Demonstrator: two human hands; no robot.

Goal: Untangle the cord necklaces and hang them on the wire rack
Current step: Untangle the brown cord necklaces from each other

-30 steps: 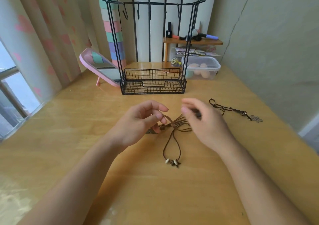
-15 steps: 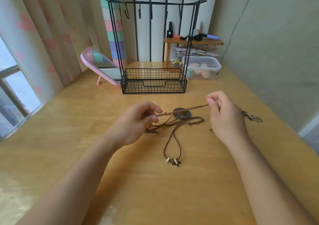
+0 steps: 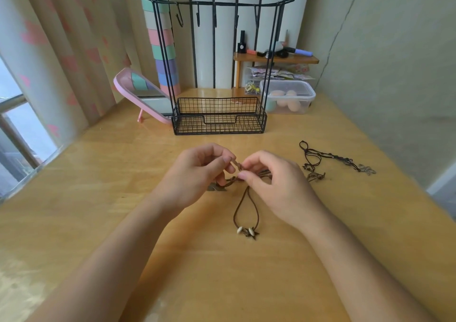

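At the table's centre, left hand (image 3: 195, 173) and right hand (image 3: 276, 183) pinch tangled cord necklaces (image 3: 246, 198) between meeting fingertips.

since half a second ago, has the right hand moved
Yes. The right hand moved left, from past the wire rack's right edge to meet the left hand in front of it.

Both bare forearms reach forward and converge. The left hand (image 3: 195, 173) and right hand (image 3: 278, 186) meet almost fingertip to fingertip. Each pinches the same brown cord (image 3: 235, 166) between thumb and forefinger, with the remaining fingers loosely curled.
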